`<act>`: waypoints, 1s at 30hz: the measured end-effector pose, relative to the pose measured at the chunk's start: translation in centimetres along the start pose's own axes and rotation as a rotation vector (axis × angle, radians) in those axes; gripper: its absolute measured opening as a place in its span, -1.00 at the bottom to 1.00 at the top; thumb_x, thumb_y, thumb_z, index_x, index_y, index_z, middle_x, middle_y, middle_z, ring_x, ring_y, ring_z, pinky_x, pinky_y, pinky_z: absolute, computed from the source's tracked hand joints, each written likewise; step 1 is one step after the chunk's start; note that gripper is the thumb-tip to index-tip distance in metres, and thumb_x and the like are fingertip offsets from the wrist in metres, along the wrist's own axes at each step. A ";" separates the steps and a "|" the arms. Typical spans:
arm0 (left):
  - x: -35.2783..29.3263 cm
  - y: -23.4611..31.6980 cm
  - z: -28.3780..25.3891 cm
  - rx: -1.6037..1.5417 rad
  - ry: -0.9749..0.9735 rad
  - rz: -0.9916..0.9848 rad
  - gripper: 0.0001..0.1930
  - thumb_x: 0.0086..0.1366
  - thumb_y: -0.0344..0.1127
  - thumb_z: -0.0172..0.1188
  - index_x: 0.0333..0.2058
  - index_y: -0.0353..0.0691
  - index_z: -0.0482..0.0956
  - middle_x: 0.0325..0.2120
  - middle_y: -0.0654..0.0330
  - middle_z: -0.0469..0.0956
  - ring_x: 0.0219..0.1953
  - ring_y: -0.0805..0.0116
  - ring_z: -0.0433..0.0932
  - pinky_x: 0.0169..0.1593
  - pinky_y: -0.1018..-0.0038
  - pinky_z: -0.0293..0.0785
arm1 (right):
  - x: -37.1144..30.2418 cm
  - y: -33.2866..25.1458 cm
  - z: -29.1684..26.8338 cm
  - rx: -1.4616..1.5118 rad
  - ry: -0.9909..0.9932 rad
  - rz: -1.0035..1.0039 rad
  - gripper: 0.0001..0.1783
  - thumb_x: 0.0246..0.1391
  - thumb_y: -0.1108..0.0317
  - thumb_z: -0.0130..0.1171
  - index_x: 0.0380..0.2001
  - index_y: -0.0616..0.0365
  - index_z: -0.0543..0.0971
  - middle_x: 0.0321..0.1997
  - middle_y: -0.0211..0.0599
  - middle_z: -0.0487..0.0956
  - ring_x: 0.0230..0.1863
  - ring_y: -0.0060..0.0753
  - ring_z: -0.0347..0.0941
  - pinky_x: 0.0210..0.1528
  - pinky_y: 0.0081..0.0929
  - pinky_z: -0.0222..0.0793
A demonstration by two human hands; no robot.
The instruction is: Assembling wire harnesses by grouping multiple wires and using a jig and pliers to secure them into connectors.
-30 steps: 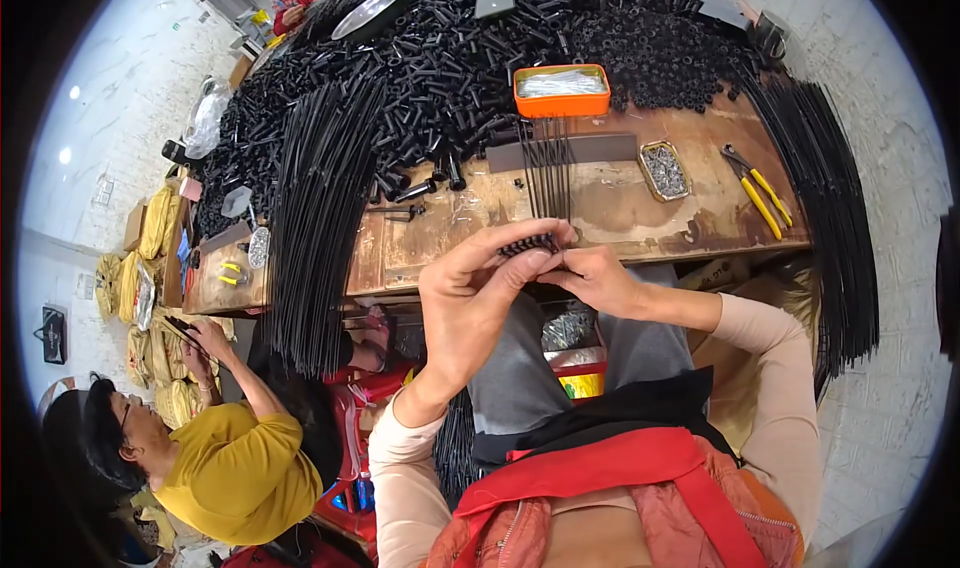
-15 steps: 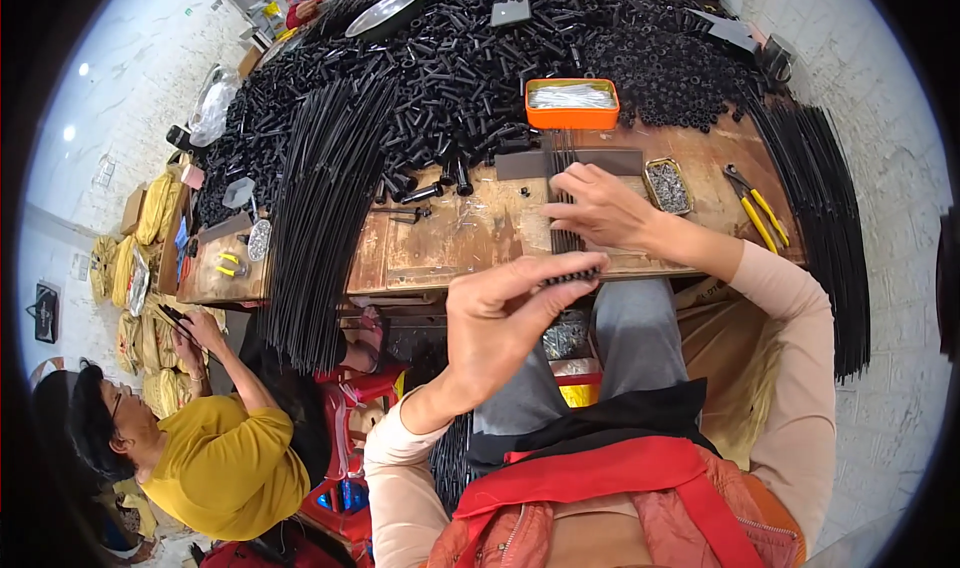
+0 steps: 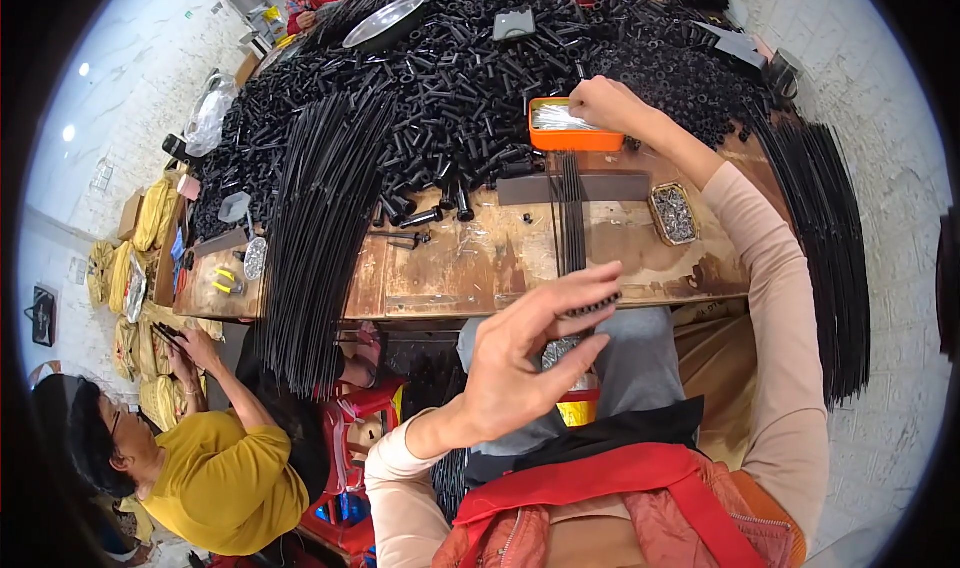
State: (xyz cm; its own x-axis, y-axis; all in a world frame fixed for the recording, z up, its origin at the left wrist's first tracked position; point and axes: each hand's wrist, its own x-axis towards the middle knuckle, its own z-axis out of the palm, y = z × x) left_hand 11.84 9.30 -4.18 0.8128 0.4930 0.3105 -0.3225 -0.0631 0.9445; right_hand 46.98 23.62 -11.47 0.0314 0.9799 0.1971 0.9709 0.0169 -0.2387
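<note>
My left hand (image 3: 535, 353) is in front of the table's near edge, holding the near ends of several thin black rods (image 3: 572, 223) along its fingers. Its thumb stands away from the row of dark rod ends. The rods lie side by side across a grey bar (image 3: 625, 187) on the table. Farther off, my right hand (image 3: 608, 105) reaches into an orange container (image 3: 578, 140) of thin white sticks (image 3: 560, 117). Its fingers are curled together at the sticks; their tips are hidden, so any held piece cannot be made out.
Black tubular parts (image 3: 460, 98) heap across the back. Long black rods (image 3: 325, 238) hang over the edge at left, more rods (image 3: 830, 258) at right. A small tray of metal bits (image 3: 675, 214) lies right of the bar. A co-worker in yellow (image 3: 225, 468) works at left.
My right hand has left the rods and moved away from me to the orange container. My left thumb has lifted from the rod ends. The yellow-handled pliers are now hidden by my right arm.
</note>
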 end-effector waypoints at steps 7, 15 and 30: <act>-0.5 0.1 0.7 -0.062 0.040 0.036 -0.55 0.26 -0.75 0.05 0.13 -0.41 0.34 0.11 -0.10 0.41 0.21 0.12 0.41 0.23 0.20 0.44 | -0.8 -1.0 -1.4 -0.074 0.061 0.121 -0.80 -0.05 0.32 0.14 -0.43 0.13 0.70 -0.38 0.01 0.64 -0.28 0.05 0.60 -0.19 -0.13 0.50; 0.7 1.7 -0.2 0.044 0.206 -0.156 -0.67 0.27 -0.58 0.19 0.03 -0.37 0.55 0.05 0.10 0.52 0.06 0.42 0.49 0.05 0.53 0.53 | -9.3 -9.0 -8.2 0.517 0.245 -0.090 -0.83 0.16 0.40 0.14 -0.25 0.26 0.59 -0.38 -0.21 0.56 -0.39 -0.44 0.47 -0.28 -0.50 0.41; 1.1 0.3 -0.9 -0.062 0.273 -0.083 -0.77 0.31 -0.49 0.20 -0.08 -0.41 0.60 -0.28 0.12 0.67 -0.25 0.52 0.63 -0.09 0.58 0.61 | -21.7 -19.3 -11.0 0.091 0.479 -0.444 -0.44 -0.07 0.63 0.21 0.06 0.00 0.60 -0.37 -0.30 0.48 -0.42 -0.33 0.45 -0.43 -0.43 0.38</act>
State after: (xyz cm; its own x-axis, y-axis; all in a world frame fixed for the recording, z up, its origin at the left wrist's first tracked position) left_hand 12.16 10.61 -3.63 0.6793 0.7104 0.1839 -0.2960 0.0360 0.9545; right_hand 30.20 -0.16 -0.65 -0.2452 0.6794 0.6916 0.8927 0.4365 -0.1123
